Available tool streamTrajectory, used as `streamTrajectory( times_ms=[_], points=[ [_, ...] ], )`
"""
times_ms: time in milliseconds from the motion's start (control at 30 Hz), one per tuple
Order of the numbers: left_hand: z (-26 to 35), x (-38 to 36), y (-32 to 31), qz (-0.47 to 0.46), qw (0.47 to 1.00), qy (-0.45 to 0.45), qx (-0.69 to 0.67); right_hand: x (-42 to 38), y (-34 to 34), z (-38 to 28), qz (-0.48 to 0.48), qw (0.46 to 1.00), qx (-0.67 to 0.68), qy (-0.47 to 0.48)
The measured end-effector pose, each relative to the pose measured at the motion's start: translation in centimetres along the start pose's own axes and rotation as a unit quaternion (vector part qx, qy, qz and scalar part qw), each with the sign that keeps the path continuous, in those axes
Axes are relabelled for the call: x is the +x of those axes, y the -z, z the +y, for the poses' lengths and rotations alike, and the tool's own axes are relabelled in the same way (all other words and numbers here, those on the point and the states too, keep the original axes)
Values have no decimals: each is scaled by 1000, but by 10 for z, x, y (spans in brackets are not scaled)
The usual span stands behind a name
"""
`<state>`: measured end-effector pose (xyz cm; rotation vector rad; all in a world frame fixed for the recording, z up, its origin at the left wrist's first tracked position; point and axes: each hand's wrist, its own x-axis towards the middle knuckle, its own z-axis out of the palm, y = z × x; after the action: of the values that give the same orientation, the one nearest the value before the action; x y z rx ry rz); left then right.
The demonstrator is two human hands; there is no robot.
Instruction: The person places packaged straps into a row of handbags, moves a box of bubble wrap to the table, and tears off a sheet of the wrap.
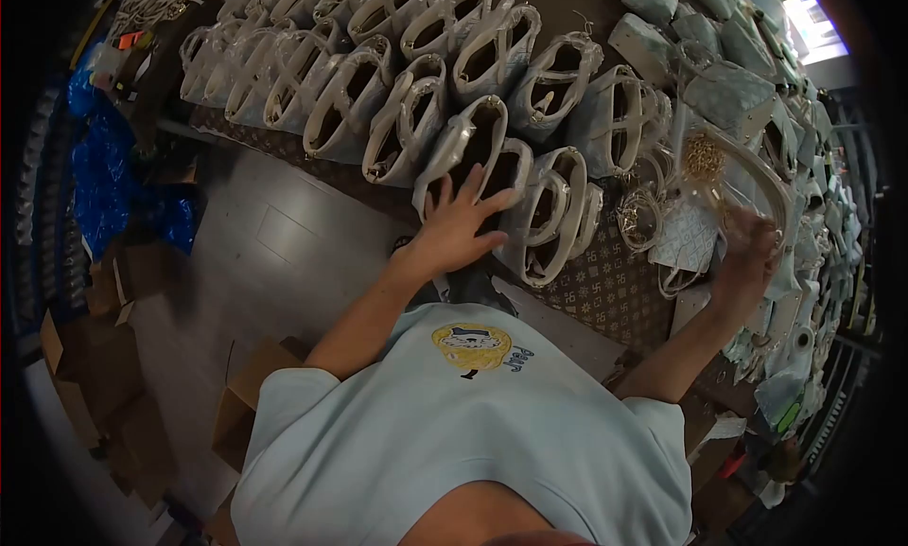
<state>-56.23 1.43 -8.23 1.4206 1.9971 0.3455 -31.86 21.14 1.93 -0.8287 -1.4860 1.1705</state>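
Note:
My left hand spreads its fingers over the near side of a pale handbag, whose open top faces up. Just right of that hand stands another pale handbag with looped handles. On the right, my right hand has its fingers drawn together at the lower end of a clear plastic bag of small gold-coloured metal parts. What lies between those fingers is hidden. Below the plastic bag is a light patterned pouch, beside coiled straps.
Rows of pale handbags stand along the brown patterned table covering. More light bags are heaped at the right. Blue plastic wrap hangs at the left, and open cardboard boxes sit on the grey floor.

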Motion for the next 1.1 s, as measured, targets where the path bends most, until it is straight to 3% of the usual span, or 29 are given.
streamTrajectory(
  times_ms=[33, 100, 167, 200, 267, 300, 333, 367, 433, 500, 600, 667, 700, 733, 767, 833, 867, 933, 967, 1000, 1067, 1100],
  points=[
    [-5, 5, 0, -39, 997, -27, -67, -8, -15, -16, -59, 994, 94, 0],
    [-20, 11, -11, -30, 992, -85, -87, -34, -75, -38, 39, 981, -12, -190],
    [-34, 17, -21, 5, 981, -163, -107, -47, -127, -36, -222, 936, -63, -265],
    [-37, 12, -15, 0, 979, -174, -109, -49, -148, -30, -247, 929, -116, -251],
    [-42, -5, 0, 18, 980, -166, 108, -50, -174, -11, -262, 917, -174, -244],
    [-52, -10, 0, 78, 977, -186, 73, -47, -183, 0, -232, 900, -325, -173],
    [-57, -14, 1, 77, 975, -195, 70, -43, -191, 5, -197, 856, -469, -98],
    [-60, -17, 2, 100, 966, -221, 94, -39, -204, 7, -191, 854, -473, -100],
    [-67, -21, -1, 114, 955, -250, 117, -43, -235, 11, -200, 743, -637, -46],
    [-72, -13, -11, 156, 945, -278, 72, -41, -261, 7, -290, 728, -619, -49],
    [-82, 1, -16, 122, 950, -283, 45, -24, -251, 101, -332, 683, -638, -129],
    [-89, 5, -20, 141, 940, -306, 54, -29, -233, 154, -355, 820, -409, -185],
    [-91, 6, -20, 155, 930, -328, 60, -35, -227, 175, -393, 849, -334, -113],
    [-91, 7, -18, 150, 930, -329, 64, -29, -228, 178, -390, 852, -331, -115],
    [-89, 10, -16, 155, 931, -328, 43, -20, -230, 183, -444, 824, -277, -216],
    [-86, 4, -14, 144, 931, -333, 24, -28, -228, 187, -480, 788, -211, -323],
    [-83, 4, -11, 138, 934, -328, 28, -33, -229, 189, -461, 777, -354, -244],
    [-83, 10, -10, 132, 936, -324, 36, -44, -244, 177, -388, 688, -609, -71],
    [-85, 13, -16, 158, 935, -317, 35, -57, -246, 161, -334, 687, -645, 0],
    [-85, 14, -20, 184, 933, -307, 33, -59, -254, 135, -336, 687, -644, -2],
    [-80, 16, -16, 164, 940, -298, 30, -60, -264, 100, -536, 312, -782, 64],
    [-76, 17, -14, 148, 944, -293, 28, -63, -262, 108, -530, 313, -785, 75]
  ],
)
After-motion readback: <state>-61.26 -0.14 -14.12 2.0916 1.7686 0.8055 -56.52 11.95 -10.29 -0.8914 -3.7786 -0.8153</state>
